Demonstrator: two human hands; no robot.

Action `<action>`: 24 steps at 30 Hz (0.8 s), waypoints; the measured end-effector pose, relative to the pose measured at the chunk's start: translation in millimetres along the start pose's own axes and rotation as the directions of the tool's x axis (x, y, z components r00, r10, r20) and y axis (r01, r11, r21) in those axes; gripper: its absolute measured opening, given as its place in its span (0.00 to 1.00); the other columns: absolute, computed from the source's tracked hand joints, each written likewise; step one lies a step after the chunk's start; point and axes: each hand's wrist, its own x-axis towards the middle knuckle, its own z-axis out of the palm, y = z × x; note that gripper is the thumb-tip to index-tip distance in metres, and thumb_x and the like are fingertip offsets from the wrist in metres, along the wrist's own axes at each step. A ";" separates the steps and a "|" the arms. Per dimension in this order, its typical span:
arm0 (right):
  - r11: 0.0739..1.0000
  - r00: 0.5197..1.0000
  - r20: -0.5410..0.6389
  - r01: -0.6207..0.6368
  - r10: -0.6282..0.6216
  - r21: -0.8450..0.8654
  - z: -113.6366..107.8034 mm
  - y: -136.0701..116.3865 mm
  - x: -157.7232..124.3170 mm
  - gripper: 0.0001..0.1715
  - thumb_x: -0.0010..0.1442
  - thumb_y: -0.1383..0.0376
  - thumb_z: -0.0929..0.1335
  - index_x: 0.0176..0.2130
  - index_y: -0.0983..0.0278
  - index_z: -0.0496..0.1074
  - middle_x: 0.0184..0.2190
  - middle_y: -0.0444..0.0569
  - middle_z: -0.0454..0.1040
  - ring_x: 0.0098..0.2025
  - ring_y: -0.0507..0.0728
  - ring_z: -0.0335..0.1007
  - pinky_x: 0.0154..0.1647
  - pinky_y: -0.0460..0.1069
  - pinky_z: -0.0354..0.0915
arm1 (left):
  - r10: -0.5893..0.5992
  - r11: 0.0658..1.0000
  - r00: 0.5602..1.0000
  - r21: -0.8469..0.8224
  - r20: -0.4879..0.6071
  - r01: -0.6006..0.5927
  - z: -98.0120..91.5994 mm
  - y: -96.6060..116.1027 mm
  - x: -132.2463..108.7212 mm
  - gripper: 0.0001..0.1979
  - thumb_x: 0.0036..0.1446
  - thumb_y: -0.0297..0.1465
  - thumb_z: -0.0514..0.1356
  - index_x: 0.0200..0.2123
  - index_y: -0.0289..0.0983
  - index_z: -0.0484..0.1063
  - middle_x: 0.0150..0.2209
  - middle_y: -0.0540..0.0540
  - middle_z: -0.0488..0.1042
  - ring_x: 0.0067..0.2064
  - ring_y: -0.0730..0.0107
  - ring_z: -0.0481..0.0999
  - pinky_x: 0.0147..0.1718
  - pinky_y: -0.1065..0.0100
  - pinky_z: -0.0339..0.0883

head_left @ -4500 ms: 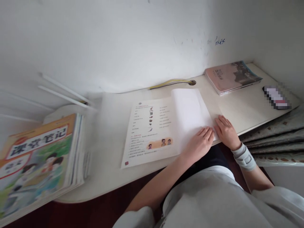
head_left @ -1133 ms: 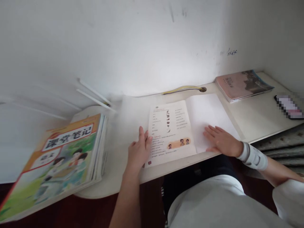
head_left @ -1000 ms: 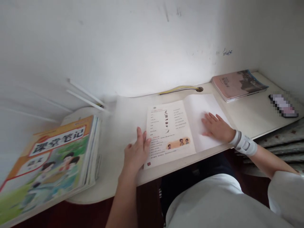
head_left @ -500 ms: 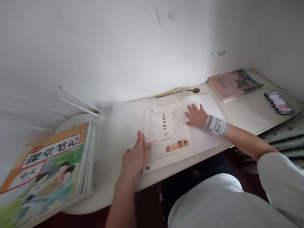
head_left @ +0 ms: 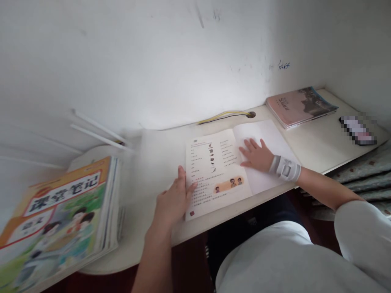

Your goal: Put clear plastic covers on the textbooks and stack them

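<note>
An open workbook [head_left: 214, 162] lies on the desk in front of me. Its left page carries printed text, small drawings and an orange picture strip; the right page looks blank. My left hand [head_left: 174, 195] is at the workbook's left edge, thumb over the printed page and index finger along the margin; its other fingers are partly hidden. Flat on the blank page, with fingers spread, rests my right hand [head_left: 256, 154]. A grey-white band [head_left: 285, 168] wraps the right wrist.
On the left stands a thick stack of books [head_left: 61, 219] with a colourful cover. Pinkish books [head_left: 301, 106] lie at the back right, near a phone [head_left: 358, 129]. Yellow and black cables [head_left: 224, 116] run into a hole by the wall. The white desk [head_left: 152, 162] ends close to my lap.
My right hand has slid a little to the right and towards me over the blank page. My left hand stays at the workbook's left edge. The view has shifted slightly.
</note>
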 end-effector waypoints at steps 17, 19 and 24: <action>0.999 0.997 -0.063 -0.048 0.047 -0.007 11.1 47.9 -70.4 0.31 0.63 0.55 0.59 0.59 0.69 0.58 0.62 0.63 0.55 0.62 0.67 0.51 0.57 0.64 0.54 | -0.068 0.949 0.996 -0.311 -0.060 0.047 -4.0 -5.4 5.4 0.35 0.61 0.44 0.41 0.65 0.31 0.36 0.58 0.38 0.64 0.61 0.53 0.59 0.56 0.53 0.54; 0.998 0.990 -0.126 0.059 -0.059 -0.002 12.0 41.9 -72.2 0.31 0.63 0.56 0.60 0.60 0.69 0.58 0.63 0.63 0.51 0.63 0.66 0.49 0.58 0.62 0.54 | -0.135 0.873 0.989 -0.479 -0.063 0.088 -6.3 -10.2 12.5 0.35 0.60 0.45 0.43 0.65 0.31 0.41 0.54 0.38 0.69 0.57 0.56 0.66 0.55 0.57 0.57; 0.937 0.920 -0.184 0.347 -0.346 -0.027 18.7 10.3 -62.9 0.32 0.62 0.52 0.60 0.58 0.69 0.60 0.62 0.61 0.55 0.64 0.65 0.49 0.60 0.62 0.50 | -0.170 0.694 0.983 -0.699 0.073 0.172 -23.8 -19.3 34.4 0.39 0.54 0.47 0.51 0.62 0.28 0.48 0.46 0.36 0.75 0.36 0.65 0.76 0.41 0.64 0.66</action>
